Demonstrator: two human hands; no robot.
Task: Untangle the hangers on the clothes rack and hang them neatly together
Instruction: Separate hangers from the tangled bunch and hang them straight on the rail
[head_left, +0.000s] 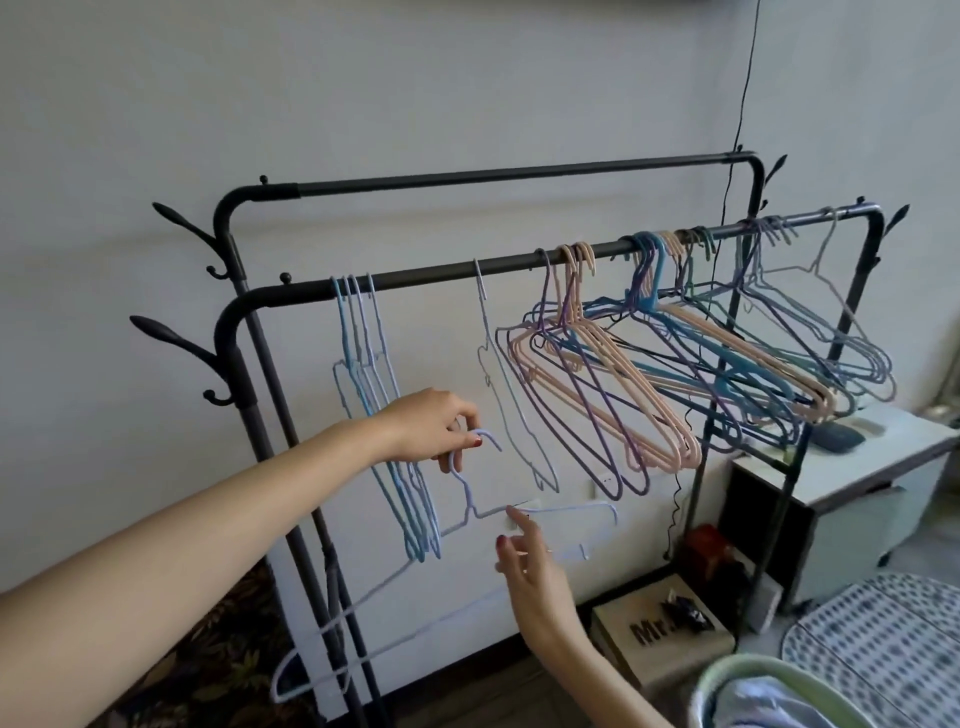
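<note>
A dark metal clothes rack (426, 274) has two rails. On the front rail's left hang several light blue hangers (363, 364) close together. One pale hanger (498, 384) hangs alone mid-rail. A tangled bunch of pink, purple and blue hangers (675, 364) fills the right half. My left hand (431, 431) is shut on the hook of a pale lilac hanger (566, 512), held off the rail below the blue ones. My right hand (530, 566) is spread, its fingertips at that hanger's shoulder.
A white cabinet (857, 483) stands at the right behind the rack. A box (660, 639) lettered "Mr." sits on the floor by a red object (706, 545). A laundry basket (779, 696) and a spotted cushion (883, 639) are at bottom right. A black cord (743, 104) hangs down the wall.
</note>
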